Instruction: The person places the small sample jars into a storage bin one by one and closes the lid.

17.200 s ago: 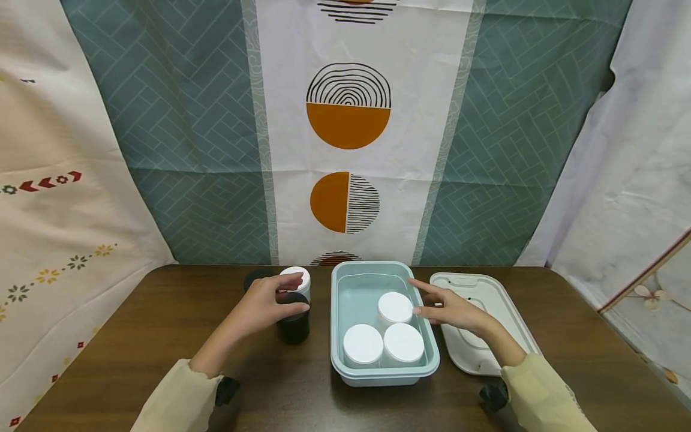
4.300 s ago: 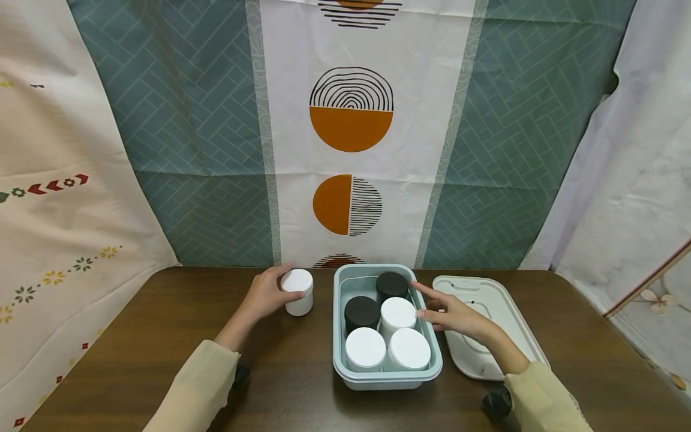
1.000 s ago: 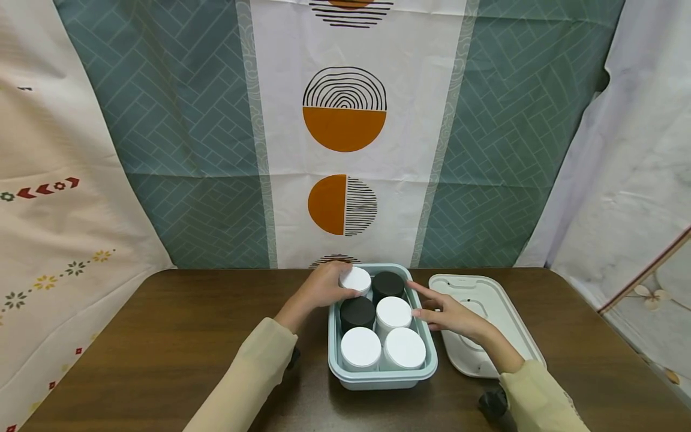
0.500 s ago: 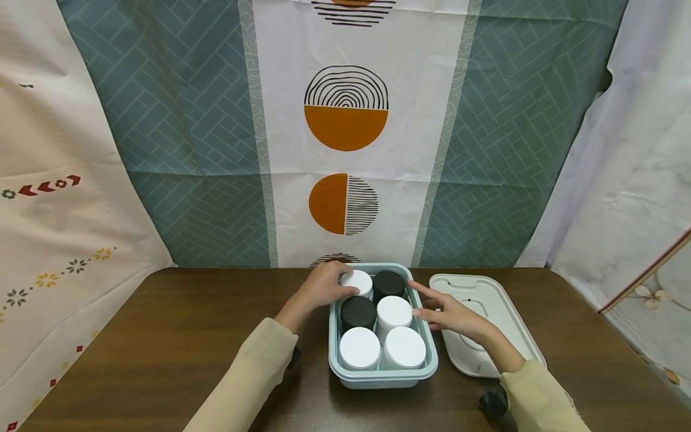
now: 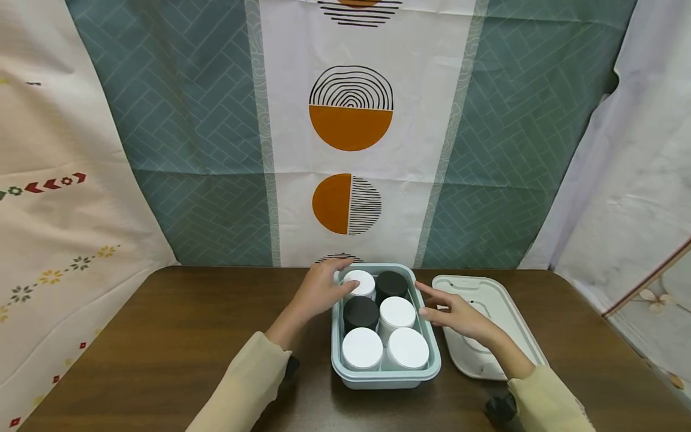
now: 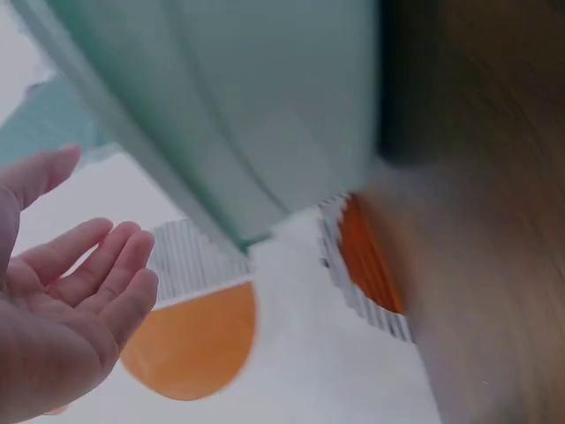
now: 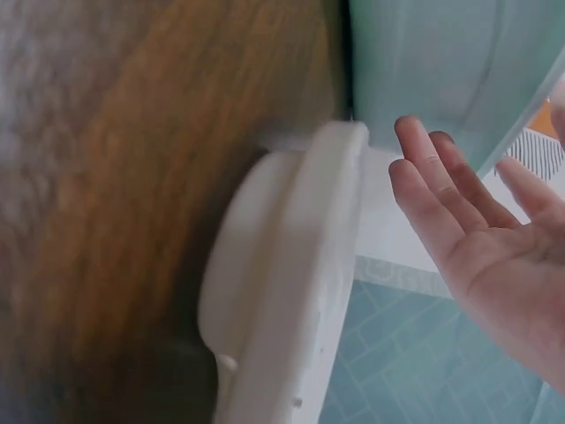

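Note:
A pale blue-green plastic box (image 5: pixel 386 379) stands on the brown table, holding several round lidded jars. White-lidded jars (image 5: pixel 361 349) fill its near end and black-lidded jars (image 5: pixel 360 313) sit further back. At the far left corner of the box is another white-lidded jar (image 5: pixel 360 282). Beside that jar my left hand (image 5: pixel 321 289) hovers over the box's left rim, fingers and thumb spread apart. In the left wrist view the left palm (image 6: pixel 62 327) is bare. My right hand (image 5: pixel 456 313) has its fingertips at the box's right rim, fingers extended, nothing in the palm.
A whitish rectangular lid (image 5: pixel 488 294) lies on the table right of the box, partly under the right forearm. Patterned cloth (image 5: pixel 216 150) hangs behind the table's far edge, with pale cloth at both sides.
The left hand has let go of the last white-lidded jar in the box's far left corner and drawn slightly left. Earlier it carried this jar from the table. The right hand stays at the rim.

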Action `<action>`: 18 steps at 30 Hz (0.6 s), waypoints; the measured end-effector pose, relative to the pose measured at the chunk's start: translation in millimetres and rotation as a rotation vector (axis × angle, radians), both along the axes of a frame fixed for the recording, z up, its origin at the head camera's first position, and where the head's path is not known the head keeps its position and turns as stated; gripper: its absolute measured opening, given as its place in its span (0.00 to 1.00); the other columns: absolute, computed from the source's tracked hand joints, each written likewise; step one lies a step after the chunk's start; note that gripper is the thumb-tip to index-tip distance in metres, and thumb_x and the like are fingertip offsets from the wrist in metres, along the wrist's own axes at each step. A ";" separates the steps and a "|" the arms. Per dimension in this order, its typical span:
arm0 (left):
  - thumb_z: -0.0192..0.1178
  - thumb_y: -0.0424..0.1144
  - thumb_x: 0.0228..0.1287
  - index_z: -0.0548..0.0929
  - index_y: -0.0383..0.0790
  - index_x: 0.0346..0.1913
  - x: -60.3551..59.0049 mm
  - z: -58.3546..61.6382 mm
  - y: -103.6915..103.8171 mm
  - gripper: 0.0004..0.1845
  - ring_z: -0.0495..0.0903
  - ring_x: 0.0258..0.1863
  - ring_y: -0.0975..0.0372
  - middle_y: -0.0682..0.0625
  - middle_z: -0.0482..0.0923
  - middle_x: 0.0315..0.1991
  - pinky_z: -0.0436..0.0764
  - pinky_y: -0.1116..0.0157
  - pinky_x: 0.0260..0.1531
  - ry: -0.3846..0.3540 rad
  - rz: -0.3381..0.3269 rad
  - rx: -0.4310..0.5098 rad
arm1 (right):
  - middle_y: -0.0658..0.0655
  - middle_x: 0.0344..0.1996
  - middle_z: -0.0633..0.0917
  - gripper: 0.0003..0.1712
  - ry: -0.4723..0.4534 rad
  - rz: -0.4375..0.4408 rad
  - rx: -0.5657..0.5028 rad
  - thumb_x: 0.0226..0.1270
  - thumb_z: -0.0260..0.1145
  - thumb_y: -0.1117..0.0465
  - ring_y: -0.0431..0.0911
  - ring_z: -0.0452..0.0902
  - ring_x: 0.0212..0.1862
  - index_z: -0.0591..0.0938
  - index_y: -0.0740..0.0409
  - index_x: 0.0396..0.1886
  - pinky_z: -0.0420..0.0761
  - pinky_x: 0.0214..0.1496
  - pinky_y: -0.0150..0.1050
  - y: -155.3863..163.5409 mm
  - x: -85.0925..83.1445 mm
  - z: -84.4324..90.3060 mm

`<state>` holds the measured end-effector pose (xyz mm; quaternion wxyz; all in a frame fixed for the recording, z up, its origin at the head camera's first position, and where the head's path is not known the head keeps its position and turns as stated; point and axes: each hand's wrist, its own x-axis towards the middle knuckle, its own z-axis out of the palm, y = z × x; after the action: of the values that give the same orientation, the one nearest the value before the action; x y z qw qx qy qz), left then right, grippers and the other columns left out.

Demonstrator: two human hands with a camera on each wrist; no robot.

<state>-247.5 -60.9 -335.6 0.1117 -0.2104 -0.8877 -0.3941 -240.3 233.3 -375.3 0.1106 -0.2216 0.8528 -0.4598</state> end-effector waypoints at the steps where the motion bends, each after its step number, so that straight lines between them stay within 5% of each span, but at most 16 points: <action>1: 0.65 0.38 0.55 0.76 0.35 0.55 4.4 2.7 0.1 0.24 0.74 0.51 0.52 0.43 0.77 0.52 0.73 0.56 0.52 0.006 0.002 0.028 | 0.68 0.53 0.74 0.35 0.002 -0.009 0.005 0.64 0.60 0.54 0.55 0.74 0.52 0.59 0.53 0.69 0.78 0.47 0.42 1.5 0.7 1.1; 10: 0.63 0.36 0.56 0.75 0.34 0.56 47.8 20.6 21.6 0.24 0.76 0.47 0.56 0.44 0.77 0.51 0.75 0.60 0.49 -0.019 -0.093 0.276 | 0.69 0.52 0.75 0.33 0.058 -0.034 0.041 0.65 0.59 0.56 0.48 0.78 0.46 0.62 0.61 0.67 0.78 0.45 0.36 30.2 6.3 10.2; 18: 0.59 0.36 0.60 0.72 0.33 0.58 77.4 23.8 64.0 0.23 0.76 0.48 0.58 0.44 0.76 0.51 0.75 0.67 0.49 -0.051 -0.190 0.347 | 0.72 0.53 0.73 0.30 0.095 -0.085 0.058 0.66 0.58 0.59 0.53 0.76 0.49 0.64 0.65 0.65 0.79 0.44 0.35 57.7 13.2 15.9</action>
<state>-170.0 3.1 -311.9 0.0860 -0.2609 -0.7849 -0.5554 -227.1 291.0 -359.4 0.0567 -0.2038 0.8786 -0.4281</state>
